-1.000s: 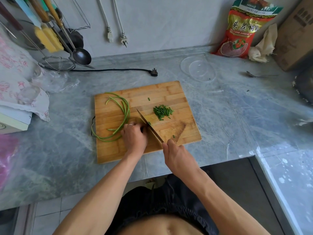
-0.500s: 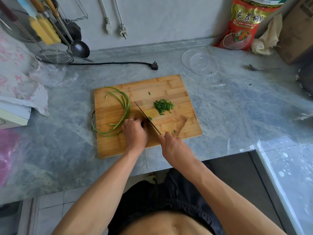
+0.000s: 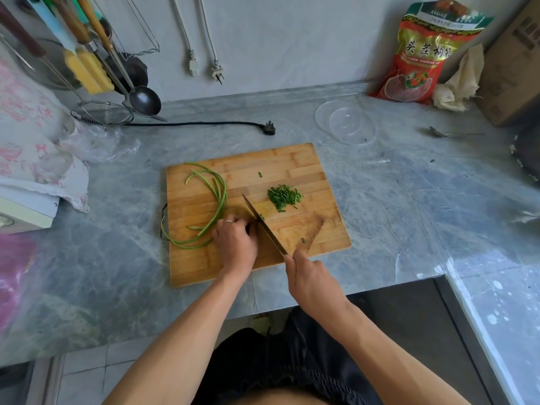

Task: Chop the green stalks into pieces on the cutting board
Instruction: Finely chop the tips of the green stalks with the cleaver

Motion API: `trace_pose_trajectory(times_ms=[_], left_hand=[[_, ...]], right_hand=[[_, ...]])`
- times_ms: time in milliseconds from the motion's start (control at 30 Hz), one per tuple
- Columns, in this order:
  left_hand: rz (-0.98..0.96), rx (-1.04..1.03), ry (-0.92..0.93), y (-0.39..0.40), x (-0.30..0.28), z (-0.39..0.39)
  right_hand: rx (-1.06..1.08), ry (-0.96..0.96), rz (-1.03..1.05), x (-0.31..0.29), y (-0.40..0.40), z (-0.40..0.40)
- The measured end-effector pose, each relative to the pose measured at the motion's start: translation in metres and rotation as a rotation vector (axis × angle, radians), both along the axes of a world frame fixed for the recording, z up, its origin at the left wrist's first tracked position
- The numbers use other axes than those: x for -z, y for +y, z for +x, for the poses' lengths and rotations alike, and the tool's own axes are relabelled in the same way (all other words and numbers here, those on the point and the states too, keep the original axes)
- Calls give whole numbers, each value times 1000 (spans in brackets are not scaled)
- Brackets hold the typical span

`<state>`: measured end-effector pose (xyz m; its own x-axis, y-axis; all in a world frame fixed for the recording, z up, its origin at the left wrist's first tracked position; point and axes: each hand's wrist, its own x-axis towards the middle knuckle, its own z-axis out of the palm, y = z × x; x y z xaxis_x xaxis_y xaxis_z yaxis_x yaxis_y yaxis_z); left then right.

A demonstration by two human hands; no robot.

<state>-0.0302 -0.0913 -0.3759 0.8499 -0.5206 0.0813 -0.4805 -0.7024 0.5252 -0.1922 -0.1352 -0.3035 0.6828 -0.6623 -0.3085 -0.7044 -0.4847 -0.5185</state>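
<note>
left hand curls over the stalks, pinning them beside the knife for even cuts; right hand grips its handle; pieces lie beyond.

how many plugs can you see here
3: two white plugs hang on the wall, one black plug lies on the counter behind the cutting board.

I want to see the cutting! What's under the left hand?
The left hand presses on the green stalks, right beside the knife on the board. The stalk ends being cut are hidden under its curled fingers.
</note>
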Motion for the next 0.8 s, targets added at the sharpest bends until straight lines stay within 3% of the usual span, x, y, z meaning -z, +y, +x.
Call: trace_pose_trajectory(times_ms=[167, 533, 800], left_hand=[[14, 2, -6, -1, -2, 0], [-94, 10, 3, 2, 4, 1], [-77, 106, -10, 8, 7, 6]], right_hand=[[-32, -30, -2, 3, -4, 21], [187, -60, 171, -3, -30, 15], [132, -163, 170, -2, -27, 7]])
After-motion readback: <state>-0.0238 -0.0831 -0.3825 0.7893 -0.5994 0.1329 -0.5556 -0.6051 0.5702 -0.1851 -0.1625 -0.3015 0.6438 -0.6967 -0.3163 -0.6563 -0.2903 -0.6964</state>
